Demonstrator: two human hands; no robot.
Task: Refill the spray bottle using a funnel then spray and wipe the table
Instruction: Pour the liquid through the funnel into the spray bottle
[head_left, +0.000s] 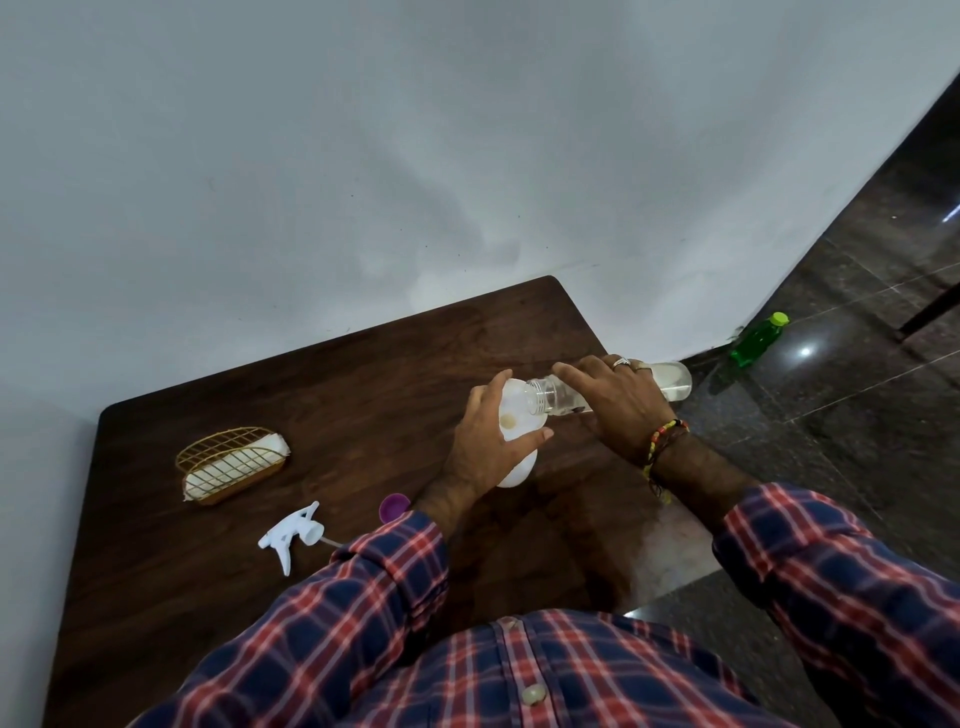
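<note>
On the dark wooden table (260, 597) my left hand (485, 441) grips a white funnel (511, 410) that sits on top of a white spray bottle (514, 473). With my right hand (618, 400) I hold a clear plastic water bottle (675, 382) tipped almost flat, its open mouth inside the funnel. The white trigger spray head (292, 535) lies loose on the table to the left, its tube pointing right. A purple cap (393, 506) rests beside my left wrist.
A gold wire basket (228, 465) with white cloth or tissue stands at the table's left. A grey wall runs behind the table. A green bottle (758, 340) stands on the dark tiled floor to the right, beyond the table's right edge.
</note>
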